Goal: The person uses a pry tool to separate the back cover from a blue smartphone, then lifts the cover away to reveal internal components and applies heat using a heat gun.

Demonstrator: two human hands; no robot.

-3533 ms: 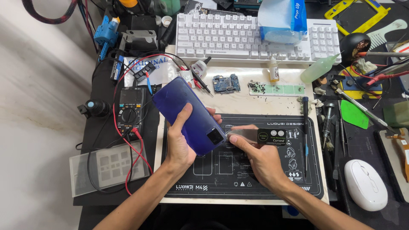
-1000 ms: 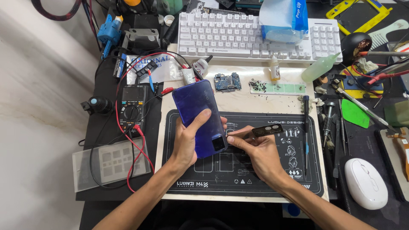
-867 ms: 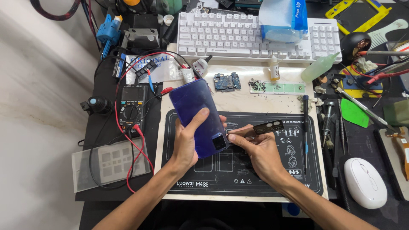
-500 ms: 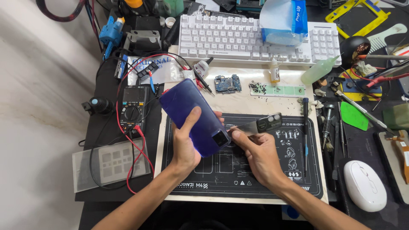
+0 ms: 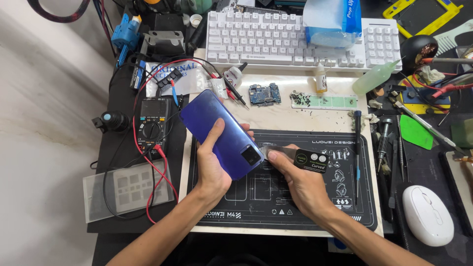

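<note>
The left hand point(image 5: 213, 165) gripped the phone point(image 5: 221, 134) over the mat point(image 5: 345, 207), thumb across its back. The right hand point(image 5: 301, 183) pinched a pry tool point(image 5: 300, 156) at the phone's edge. 0.5 s before, the phone tilted further left.

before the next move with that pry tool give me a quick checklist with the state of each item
1. Left hand grips the blue phone: ok.
2. Right hand holds the pry tool by its black handle: ok.
3. Thin blade sits at the phone's edge by the camera corner: ok.
4. Blade actually inside the seam: cannot tell.
5. Black work mat lies under the hands: ok.
6. Loose screwdriver lies apart from the hands: ok.
</note>
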